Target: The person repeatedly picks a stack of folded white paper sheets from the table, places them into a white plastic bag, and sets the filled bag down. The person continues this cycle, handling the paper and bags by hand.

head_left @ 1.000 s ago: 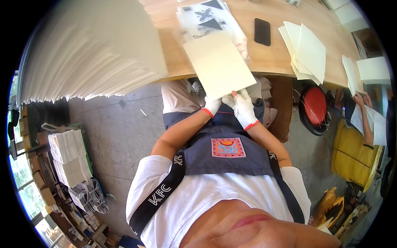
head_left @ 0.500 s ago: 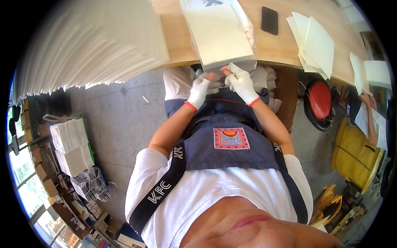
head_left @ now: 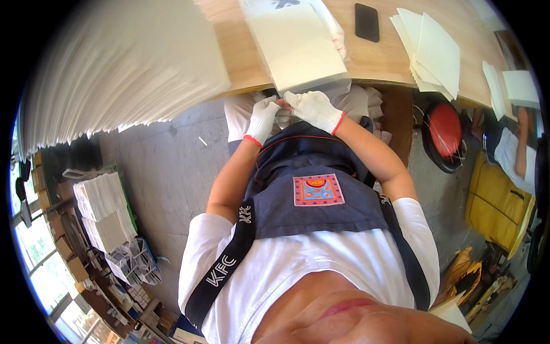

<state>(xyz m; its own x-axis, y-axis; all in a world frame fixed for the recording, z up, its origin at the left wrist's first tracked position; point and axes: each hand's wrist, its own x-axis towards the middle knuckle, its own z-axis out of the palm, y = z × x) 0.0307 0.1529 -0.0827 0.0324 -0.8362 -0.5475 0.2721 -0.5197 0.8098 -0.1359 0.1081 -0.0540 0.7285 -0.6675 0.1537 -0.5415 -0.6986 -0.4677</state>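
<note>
Both my hands wear white knit gloves with red cuffs and meet just in front of the table edge, above my lap. My left hand has its fingers curled in, bare fingertips showing. Against those fingertips, my right hand closes thumb and fingers in a pinch. Whatever they grip between them is hidden or too small to make out. Right beyond the hands lies a stack of cream sheets on clear plastic film, which hangs over the table edge.
A tall fanned pile of white sheets fills the table's left. Toward the right lie a black phone and loose cream sheets. A red round stool, a yellow bag and another person's arm are at right.
My hands have come together from slightly apart, the right one moving left until their fingertips meet. The view has shifted slightly; the cream stack stays on the table.
</note>
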